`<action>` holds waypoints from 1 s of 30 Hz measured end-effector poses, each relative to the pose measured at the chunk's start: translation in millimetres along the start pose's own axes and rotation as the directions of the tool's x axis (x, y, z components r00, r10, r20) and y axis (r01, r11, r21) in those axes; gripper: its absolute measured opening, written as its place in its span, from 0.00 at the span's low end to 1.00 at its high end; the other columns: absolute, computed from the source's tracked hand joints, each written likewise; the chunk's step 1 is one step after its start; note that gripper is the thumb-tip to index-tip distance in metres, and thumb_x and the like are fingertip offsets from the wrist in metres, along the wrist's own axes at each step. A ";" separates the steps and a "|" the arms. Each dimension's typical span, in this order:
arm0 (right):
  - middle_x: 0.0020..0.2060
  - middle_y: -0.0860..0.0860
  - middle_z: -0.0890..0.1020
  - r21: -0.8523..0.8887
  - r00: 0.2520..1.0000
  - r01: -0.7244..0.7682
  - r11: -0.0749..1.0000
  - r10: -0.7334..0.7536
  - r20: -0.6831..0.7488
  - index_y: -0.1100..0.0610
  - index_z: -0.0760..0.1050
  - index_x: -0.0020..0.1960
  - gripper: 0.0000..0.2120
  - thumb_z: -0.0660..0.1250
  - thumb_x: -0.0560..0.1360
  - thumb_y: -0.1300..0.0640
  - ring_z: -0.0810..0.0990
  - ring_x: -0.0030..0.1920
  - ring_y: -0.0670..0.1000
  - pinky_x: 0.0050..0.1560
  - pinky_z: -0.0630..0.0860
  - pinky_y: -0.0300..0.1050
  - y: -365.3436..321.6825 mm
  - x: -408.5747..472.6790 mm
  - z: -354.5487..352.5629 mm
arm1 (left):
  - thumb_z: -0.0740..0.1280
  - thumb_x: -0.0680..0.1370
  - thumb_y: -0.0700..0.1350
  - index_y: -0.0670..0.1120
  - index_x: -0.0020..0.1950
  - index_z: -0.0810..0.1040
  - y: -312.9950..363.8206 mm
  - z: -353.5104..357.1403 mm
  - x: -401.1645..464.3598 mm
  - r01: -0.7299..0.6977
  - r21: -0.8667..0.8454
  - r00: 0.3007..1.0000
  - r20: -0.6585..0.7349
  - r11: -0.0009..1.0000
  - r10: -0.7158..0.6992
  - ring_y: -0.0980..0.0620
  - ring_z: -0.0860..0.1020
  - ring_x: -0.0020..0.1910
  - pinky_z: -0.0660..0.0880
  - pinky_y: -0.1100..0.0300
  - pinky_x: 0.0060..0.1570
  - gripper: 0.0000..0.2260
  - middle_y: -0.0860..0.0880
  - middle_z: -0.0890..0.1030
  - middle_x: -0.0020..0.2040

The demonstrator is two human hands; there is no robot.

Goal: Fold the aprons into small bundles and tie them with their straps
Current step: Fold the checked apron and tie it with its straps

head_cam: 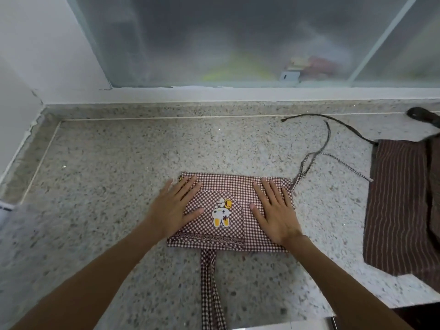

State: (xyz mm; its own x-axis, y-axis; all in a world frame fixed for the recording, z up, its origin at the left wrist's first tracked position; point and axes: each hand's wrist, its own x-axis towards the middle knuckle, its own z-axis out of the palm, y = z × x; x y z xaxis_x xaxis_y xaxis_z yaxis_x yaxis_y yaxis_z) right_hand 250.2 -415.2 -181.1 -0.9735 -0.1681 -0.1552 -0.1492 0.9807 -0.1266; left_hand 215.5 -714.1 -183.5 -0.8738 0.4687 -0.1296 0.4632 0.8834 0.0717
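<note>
A brown-and-white checked apron (234, 189) lies folded into a flat rectangle on the speckled stone counter (107, 167). A rabbit patch (222, 213) shows on its pocket. My left hand (175, 207) presses flat on the apron's left part, fingers straight and spread. My right hand (273, 210) presses flat on its right part the same way. The neck strap (210, 289) hangs toward me over the counter's front edge. Thin tie straps (309, 160) trail off from the apron's far right corner.
A brown striped apron (400, 206) lies spread on the counter at the right, its dark strap (342, 125) running along the back. A frosted window (238, 39) and its white sill close the back. A white wall (14, 115) bounds the left.
</note>
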 end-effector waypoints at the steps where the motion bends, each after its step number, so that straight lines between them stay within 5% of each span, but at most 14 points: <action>1: 0.76 0.48 0.42 -0.003 1.000 0.021 1.000 -0.021 0.001 0.47 0.37 0.76 0.32 0.31 0.75 0.34 0.37 0.76 0.48 0.73 0.33 0.48 2.5 3.6 0.5 | 0.38 0.77 0.68 0.49 0.76 0.53 1.2 0.8 0.0 0.007 -0.018 1.000 -0.005 1.000 -0.007 0.50 0.55 0.75 0.45 0.50 0.72 0.34 0.49 0.56 0.76; 5: 0.77 0.49 0.41 -0.076 0.990 0.120 0.990 -0.114 0.081 0.47 0.35 0.76 0.35 0.27 0.73 0.32 0.36 0.75 0.48 0.74 0.34 0.51 18.0 26.3 -18.4 | 0.37 0.73 0.71 0.51 0.75 0.61 5.2 -19.6 5.5 -0.010 -0.107 1.000 0.010 0.994 0.011 0.49 0.59 0.74 0.52 0.51 0.71 0.38 0.50 0.60 0.75; 7: 0.76 0.50 0.41 -0.145 0.986 0.138 0.980 -0.122 0.113 0.48 0.38 0.77 0.34 0.37 0.76 0.34 0.37 0.76 0.51 0.74 0.34 0.54 13.4 33.1 -38.7 | 0.44 0.74 0.69 0.55 0.69 0.71 -5.0 -42.0 15.8 -0.007 -0.191 1.000 0.016 0.982 0.010 0.52 0.64 0.70 0.58 0.53 0.67 0.32 0.54 0.68 0.71; 9: 0.76 0.54 0.55 -0.147 0.989 0.146 0.978 -0.145 0.023 0.51 0.56 0.76 0.31 0.58 0.76 0.44 0.53 0.75 0.56 0.74 0.50 0.56 -19.3 26.3 -58.6 | 0.58 0.77 0.58 0.55 0.61 0.77 -18.5 -60.5 28.1 0.055 -0.286 0.998 0.005 0.956 -0.056 0.53 0.66 0.66 0.62 0.55 0.64 0.17 0.54 0.72 0.66; 11: 0.58 0.55 0.78 -0.041 0.965 0.203 0.978 -0.207 -0.161 0.54 0.76 0.59 0.18 0.69 0.70 0.56 0.77 0.58 0.57 0.57 0.74 0.51 -68.6 9.8 -68.0 | 0.65 0.77 0.50 0.51 0.59 0.78 -28.4 -72.9 38.3 0.160 -0.351 0.986 0.016 0.922 -0.165 0.50 0.69 0.64 0.65 0.56 0.61 0.12 0.50 0.74 0.64; 12: 0.50 0.53 0.80 0.052 0.969 0.219 0.974 -0.210 -0.132 0.55 0.78 0.53 0.10 0.68 0.71 0.57 0.79 0.50 0.56 0.47 0.76 0.47 -96.2 0.1 -73.3 | 0.67 0.76 0.50 0.50 0.59 0.77 -31.4 -77.3 41.9 0.223 -0.362 0.975 0.089 0.905 -0.204 0.49 0.71 0.62 0.67 0.56 0.59 0.13 0.49 0.76 0.62; 14: 0.48 0.53 0.80 0.148 0.985 0.120 0.982 -0.136 0.103 0.57 0.76 0.52 0.12 0.61 0.76 0.50 0.79 0.47 0.55 0.42 0.72 0.44 -146.3 -10.2 -76.5 | 0.68 0.75 0.52 0.48 0.60 0.76 -32.2 -84.9 45.9 0.297 -0.335 0.937 0.282 0.894 -0.206 0.49 0.75 0.58 0.71 0.56 0.56 0.16 0.49 0.77 0.60; 17: 0.48 0.55 0.79 0.065 0.929 -0.051 0.997 0.024 0.369 0.61 0.75 0.53 0.24 0.58 0.76 0.39 0.78 0.50 0.55 0.43 0.68 0.45 -190.5 -0.5 -69.3 | 0.67 0.76 0.52 0.45 0.59 0.79 -31.2 -87.8 54.7 0.303 -0.312 0.903 0.395 0.900 -0.167 0.49 0.78 0.55 0.75 0.56 0.53 0.16 0.47 0.80 0.57; 25: 0.57 0.54 0.78 0.006 0.899 -0.098 0.995 0.086 0.428 0.60 0.74 0.59 0.11 0.62 0.78 0.59 0.77 0.58 0.53 0.51 0.73 0.43 -214.7 19.7 -60.5 | 0.70 0.73 0.50 0.45 0.61 0.79 -41.7 -85.0 67.3 0.380 -0.325 0.831 0.531 0.866 -0.165 0.50 0.76 0.57 0.72 0.60 0.55 0.18 0.48 0.78 0.61; 30: 0.40 0.53 0.79 0.421 0.893 -0.289 0.860 0.084 0.442 0.59 0.75 0.43 0.11 0.64 0.75 0.51 0.80 0.47 0.55 0.38 0.73 0.43 -173.9 7.9 -93.7 | 0.70 0.72 0.46 0.40 0.53 0.81 -32.0 -116.1 80.1 0.484 -0.449 0.816 0.542 0.751 -0.201 0.52 0.80 0.42 0.73 0.62 0.40 0.14 0.46 0.83 0.47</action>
State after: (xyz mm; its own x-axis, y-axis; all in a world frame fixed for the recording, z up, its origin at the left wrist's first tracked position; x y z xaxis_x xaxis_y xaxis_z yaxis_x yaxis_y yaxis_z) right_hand 252.2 -577.7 -68.4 -0.8054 -0.1123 -0.5820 0.2257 0.8498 -0.4763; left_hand 113.5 -705.1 -81.4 -0.7258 0.2060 -0.6563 -0.1413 0.8891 0.4354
